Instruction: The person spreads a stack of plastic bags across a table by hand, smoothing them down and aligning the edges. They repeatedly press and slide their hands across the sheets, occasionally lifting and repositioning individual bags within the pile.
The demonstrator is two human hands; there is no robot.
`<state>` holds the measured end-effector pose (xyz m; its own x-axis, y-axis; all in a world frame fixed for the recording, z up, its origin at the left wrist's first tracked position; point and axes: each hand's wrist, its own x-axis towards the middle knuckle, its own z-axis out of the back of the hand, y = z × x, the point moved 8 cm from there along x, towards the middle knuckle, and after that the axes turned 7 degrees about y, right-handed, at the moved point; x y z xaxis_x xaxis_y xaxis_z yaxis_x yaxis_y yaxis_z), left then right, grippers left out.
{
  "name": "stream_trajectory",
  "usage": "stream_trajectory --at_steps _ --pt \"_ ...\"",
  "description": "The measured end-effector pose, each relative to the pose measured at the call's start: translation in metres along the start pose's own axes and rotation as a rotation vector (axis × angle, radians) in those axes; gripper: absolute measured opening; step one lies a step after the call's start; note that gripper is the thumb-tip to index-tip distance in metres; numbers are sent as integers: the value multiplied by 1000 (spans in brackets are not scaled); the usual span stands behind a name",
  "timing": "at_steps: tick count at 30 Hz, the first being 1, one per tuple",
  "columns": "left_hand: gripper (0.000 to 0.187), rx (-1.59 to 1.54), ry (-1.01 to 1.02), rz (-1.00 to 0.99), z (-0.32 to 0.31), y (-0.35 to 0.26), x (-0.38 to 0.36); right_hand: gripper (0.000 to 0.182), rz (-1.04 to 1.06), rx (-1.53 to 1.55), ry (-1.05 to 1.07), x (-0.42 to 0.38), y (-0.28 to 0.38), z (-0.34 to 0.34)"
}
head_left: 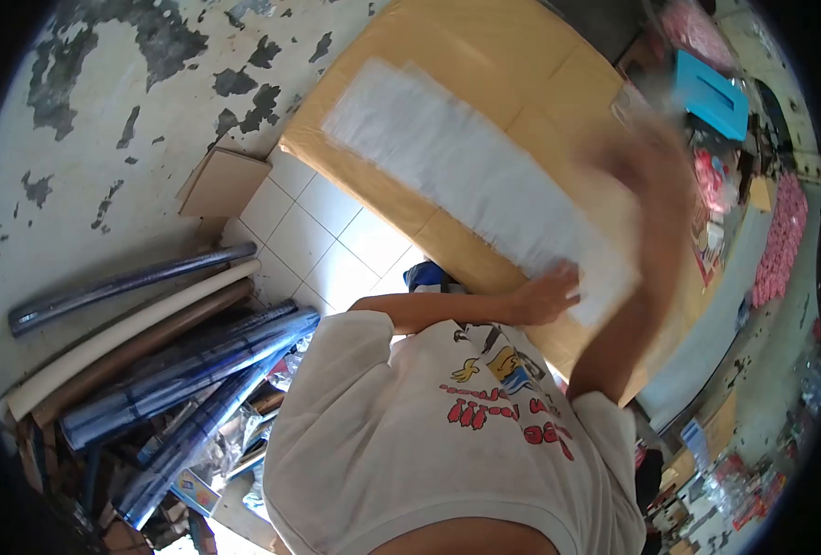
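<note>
**Peeling wall, white tiles, and a sheet under my palm**

Peeling grey-and-white wall (105,111) and white floor tiles (322,236) frame the big brown cardboard box (484,55) in front of me. On the box top lies a long white plastic sheet (456,157), running from 11 o'clock down to 4 o'clock. My left hand (547,294) rests flat on the sheet's near end, fingers spread, pressing rather than gripping. My right hand (646,166) is at 2 o'clock over the box's far side, so blurred I cannot tell how its grip stands or whether it holds anything. At 8 o'clock, rolls of clear and blue film (179,370) and a cream tube (133,333) lean against the wall. A turquoise box (711,92) sits at 1 o'clock, pink packets (780,240) at 3 o'clock.
</note>
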<state>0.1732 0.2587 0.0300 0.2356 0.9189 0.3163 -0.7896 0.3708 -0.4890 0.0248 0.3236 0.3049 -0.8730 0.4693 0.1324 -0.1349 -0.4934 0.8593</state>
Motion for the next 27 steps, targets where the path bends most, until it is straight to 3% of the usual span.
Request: stream_trajectory --at_steps 2,3,4,5,7,9,12,14,15,16,17,18,19,20,21,24,27 --pt "72 -196 -30 70 3 9 -11 40 135 83 270 20 20 -73" --pt "74 -278 -42 97 9 17 -12 42 134 66 258 19 9 -79" --pt "76 -362 -57 132 17 27 -15 41 32 -63 160 9 -23 -64" --pt "80 -334 122 155 26 30 -17 40 -70 -185 62 -15 -74 -46" --pt "78 -548 155 260 47 38 -26 40 -177 -545 -137 -78 -170 -1" --pt "74 -642 170 335 62 46 -40 48 -444 -778 -270 -162 -252 31" --pt "63 -720 250 384 84 61 -71 60 -851 -880 -244 -238 -324 13" --pt "49 -841 318 482 99 84 -92 67 -828 -813 -294 -249 -334 12" --pt "31 -1033 219 753 118 102 -115 66 -838 -795 -305 -243 -326 12" --pt "24 -1273 -122 896 115 130 -153 66 -852 -775 -320 -242 -322 10" --pt "18 -786 -579 773 153 157 -183 64 -828 -798 -346 -243 -323 9" --pt "37 -237 -642 1178 189 163 -198 64 -814 -804 -362 -243 -326 9" --pt "63 508 -514 1235 214 163 -205 63 -802 -816 -373 -243 -328 8" --pt "84 699 -476 1414 211 181 -232 63 -793 -830 -382 -246 -326 9" --pt "64 761 -491 1466 214 189 -238 62 -811 -837 -378 -246 -324 8" --pt "35 649 -288 1482 218 210 -240 60 -767 -777 -397 -251 -319 16" --pt "28 679 -621 1189 269 194 -214 57 -619 -685 -462 -264 -319 31"
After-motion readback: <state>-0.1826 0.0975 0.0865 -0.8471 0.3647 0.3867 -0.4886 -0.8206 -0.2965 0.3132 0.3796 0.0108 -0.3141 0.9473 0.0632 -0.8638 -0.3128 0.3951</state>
